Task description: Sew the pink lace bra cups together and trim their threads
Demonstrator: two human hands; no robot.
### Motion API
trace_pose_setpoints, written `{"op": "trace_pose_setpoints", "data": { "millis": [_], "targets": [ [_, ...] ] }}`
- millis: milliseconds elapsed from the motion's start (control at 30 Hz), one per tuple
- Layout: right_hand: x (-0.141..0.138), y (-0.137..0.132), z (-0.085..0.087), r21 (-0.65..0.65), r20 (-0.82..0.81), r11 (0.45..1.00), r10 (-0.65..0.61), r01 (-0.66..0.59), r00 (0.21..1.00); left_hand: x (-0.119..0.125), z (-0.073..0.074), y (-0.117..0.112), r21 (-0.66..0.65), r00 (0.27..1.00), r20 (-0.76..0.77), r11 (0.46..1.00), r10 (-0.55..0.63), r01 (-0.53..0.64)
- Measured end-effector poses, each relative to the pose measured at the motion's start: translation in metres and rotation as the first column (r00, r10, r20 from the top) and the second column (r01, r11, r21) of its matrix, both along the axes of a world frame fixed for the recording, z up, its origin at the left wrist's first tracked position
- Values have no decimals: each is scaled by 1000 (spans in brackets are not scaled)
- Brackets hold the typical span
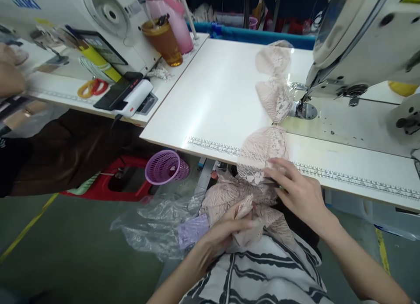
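A chain of pale pink lace bra cups (262, 148) runs from beside the sewing machine's presser foot (303, 109) down over the table's front edge. My right hand (300, 190) is closed at the lower end of that chain, its fingers against the lace. Something small and green shows under its fingers, too hidden to name. Below the edge, my left hand (229, 225) pinches a lace piece (245, 207) above my lap. More pink lace (218, 197) lies bunched around it.
A second sewing machine (75, 15) stands left, with a brown cup (164, 41) and a black-and-white device (127, 96) by it. A person's arm (9, 78) shows far left. A purple basket (164, 168), red stool (121, 181) and clear plastic bag (154, 225) sit below.
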State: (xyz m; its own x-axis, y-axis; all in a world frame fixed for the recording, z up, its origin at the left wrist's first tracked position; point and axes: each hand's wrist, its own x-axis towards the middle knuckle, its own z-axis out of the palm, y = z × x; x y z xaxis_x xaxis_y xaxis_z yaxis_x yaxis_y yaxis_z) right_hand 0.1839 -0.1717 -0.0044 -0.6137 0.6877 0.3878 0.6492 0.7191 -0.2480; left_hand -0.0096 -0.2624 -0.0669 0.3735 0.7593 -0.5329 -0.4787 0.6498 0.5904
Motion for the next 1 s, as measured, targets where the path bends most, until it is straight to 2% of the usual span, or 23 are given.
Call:
{"op": "trace_pose_setpoints", "data": {
  "millis": [100,200,267,333,400,467,533,600,700,767,800,933,1000],
  "targets": [
    [-19,4,8,20,-134,991,134,-133,982,-4,-10,10,-116,995,-15,988,100,-101],
    [-33,-6,13,20,-259,964,261,-265,930,-4,-18,26,-147,984,-4,973,179,-178],
    [-34,-5,15,56,-227,976,220,-212,949,-4,-21,36,-145,980,15,970,197,-192],
    [-29,7,14,67,-112,996,64,-56,992,-6,-21,41,-128,978,27,971,207,-202],
    [-22,24,12,12,15,999,-52,52,999,-8,-22,43,-111,978,38,973,207,-202],
    [-18,34,10,-86,59,995,-51,56,997,-11,-24,44,-102,977,54,974,207,-201],
    [-19,31,11,-244,-10,969,38,-39,999,-12,-27,47,-95,972,71,972,223,-216],
    [-24,14,14,-440,-143,874,155,-203,977,-13,-29,52,-96,969,101,972,224,-214],
    [-33,-24,15,-673,-331,595,288,-438,899,-11,-27,61,-112,967,171,979,186,-169],
    [-39,-47,8,-756,-412,420,291,-502,864,-8,-21,66,-120,962,220,983,164,-140],
    [-43,-57,2,-785,-438,352,268,-510,858,-6,-16,67,-123,958,241,984,156,-129],
    [-59,-87,-36,-859,-449,190,165,-475,878,9,9,72,-110,932,354,993,76,-39],
    [-63,-94,-48,-868,-454,142,164,-476,876,16,19,73,-47,908,420,998,-17,40]
  ]
}}
